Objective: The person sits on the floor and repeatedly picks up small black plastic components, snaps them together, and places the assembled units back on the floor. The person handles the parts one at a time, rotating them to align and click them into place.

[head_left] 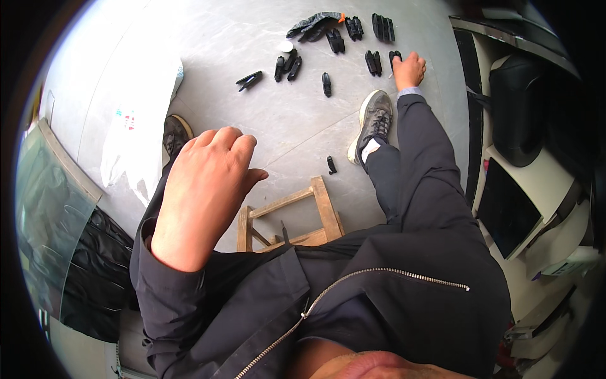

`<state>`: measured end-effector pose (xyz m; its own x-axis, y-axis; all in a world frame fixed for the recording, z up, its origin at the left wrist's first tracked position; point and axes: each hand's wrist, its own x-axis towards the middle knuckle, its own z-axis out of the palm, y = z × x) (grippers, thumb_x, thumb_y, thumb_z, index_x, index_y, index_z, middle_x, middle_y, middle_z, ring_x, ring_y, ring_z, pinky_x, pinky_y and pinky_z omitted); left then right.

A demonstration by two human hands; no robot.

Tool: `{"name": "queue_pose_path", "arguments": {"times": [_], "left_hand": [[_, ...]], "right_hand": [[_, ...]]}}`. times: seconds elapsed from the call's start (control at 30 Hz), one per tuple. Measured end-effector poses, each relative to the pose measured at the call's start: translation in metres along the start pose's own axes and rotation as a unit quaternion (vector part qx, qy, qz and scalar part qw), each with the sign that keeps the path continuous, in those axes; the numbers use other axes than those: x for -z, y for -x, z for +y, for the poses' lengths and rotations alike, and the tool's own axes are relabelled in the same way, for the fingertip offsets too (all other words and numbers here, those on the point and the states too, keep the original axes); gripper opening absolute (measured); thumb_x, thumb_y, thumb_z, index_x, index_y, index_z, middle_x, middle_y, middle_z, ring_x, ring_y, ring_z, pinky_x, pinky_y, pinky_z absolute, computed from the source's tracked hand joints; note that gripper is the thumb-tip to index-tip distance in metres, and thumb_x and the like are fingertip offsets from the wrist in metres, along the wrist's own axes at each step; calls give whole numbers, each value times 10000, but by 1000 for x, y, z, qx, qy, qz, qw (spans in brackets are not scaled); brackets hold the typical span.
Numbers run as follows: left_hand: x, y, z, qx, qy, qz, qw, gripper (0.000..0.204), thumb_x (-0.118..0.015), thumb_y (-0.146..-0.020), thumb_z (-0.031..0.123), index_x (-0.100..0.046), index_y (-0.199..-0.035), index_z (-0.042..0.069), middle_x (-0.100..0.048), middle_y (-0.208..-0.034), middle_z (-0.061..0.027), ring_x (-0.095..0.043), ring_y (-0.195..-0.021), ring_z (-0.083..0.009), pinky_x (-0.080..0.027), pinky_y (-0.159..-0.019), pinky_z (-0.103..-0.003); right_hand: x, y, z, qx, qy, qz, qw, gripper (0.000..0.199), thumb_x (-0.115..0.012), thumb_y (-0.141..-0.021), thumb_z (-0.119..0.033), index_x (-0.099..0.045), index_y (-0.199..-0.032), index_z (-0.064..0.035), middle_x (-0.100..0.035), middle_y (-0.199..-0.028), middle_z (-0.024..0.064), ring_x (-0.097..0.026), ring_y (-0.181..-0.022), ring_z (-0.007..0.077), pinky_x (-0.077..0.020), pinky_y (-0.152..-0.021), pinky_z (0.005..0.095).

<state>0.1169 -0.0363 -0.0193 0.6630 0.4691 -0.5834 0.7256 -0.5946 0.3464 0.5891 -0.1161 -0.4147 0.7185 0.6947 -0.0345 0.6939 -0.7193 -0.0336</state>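
Note:
My right hand [411,71] reaches out to the floor at the far right. Its fingers close around a small black elongated piece [395,56], partly covered by them. Just left of it lies a pair of similar black pieces [374,63]. Nearer to me, my left hand [205,189] is raised with its back showing. Its fingers are loosely bent, the thumb stands apart from them, and nothing shows in it; the fingertips are hidden.
More black pieces lie grouped on the floor [284,120], near a grey-black glove [314,26] and a white round thing [286,47]. A wooden stool [327,208] is between my legs. White plastic bag [132,145] at left; cabinet with dark items [517,114] at right.

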Motion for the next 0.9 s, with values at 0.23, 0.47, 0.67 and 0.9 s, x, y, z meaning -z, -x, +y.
{"name": "queue_pose_path", "arguments": {"times": [0.23, 0.47, 0.67, 0.9], "left_hand": [[-12, 10, 12, -55, -5, -5, 998, 313, -795, -929, 332, -667, -947, 47, -679, -972, -87, -672, -1029, -279, -529, -947, -390], [-24, 26, 12, -54, -22, 37, 998, 307, -779, -935, 343, -653, -941, 63, -652, -952, -63, -662, -1007, -247, -527, -935, -379], [-29, 43, 0, -41, -32, 51, 997, 327, -783, -925, 371, -661, -942, 68, -664, -952, -62, -666, -1004, -241, -527, -930, -371], [-28, 54, -10, -37, -11, 91, 995, 324, -796, -915, 371, -681, -940, 69, -686, -915, -63, -696, -937, -258, -544, -892, -374]], "right_hand": [[-10, 92, -141, 366, -244, 27, 898, 44, -633, -925, -151, -667, -911, -127, -671, -898, 102, -688, -850, 343, -580, -723, 486], [-8, 220, -284, 515, -167, -64, 838, 161, -680, -919, -170, -718, -1075, -162, -653, -1055, 64, -631, -1115, 308, -542, -914, 449], [-17, 209, -297, 461, -154, -158, 860, 109, -709, -890, -185, -782, -963, -150, -725, -1108, 101, -651, -1154, 342, -538, -962, 499], [67, 182, -277, 55, -501, -606, 615, 344, -774, -1005, -159, -699, -1313, -25, -742, -1112, 21, -717, -954, 118, -604, -828, 307]]}}
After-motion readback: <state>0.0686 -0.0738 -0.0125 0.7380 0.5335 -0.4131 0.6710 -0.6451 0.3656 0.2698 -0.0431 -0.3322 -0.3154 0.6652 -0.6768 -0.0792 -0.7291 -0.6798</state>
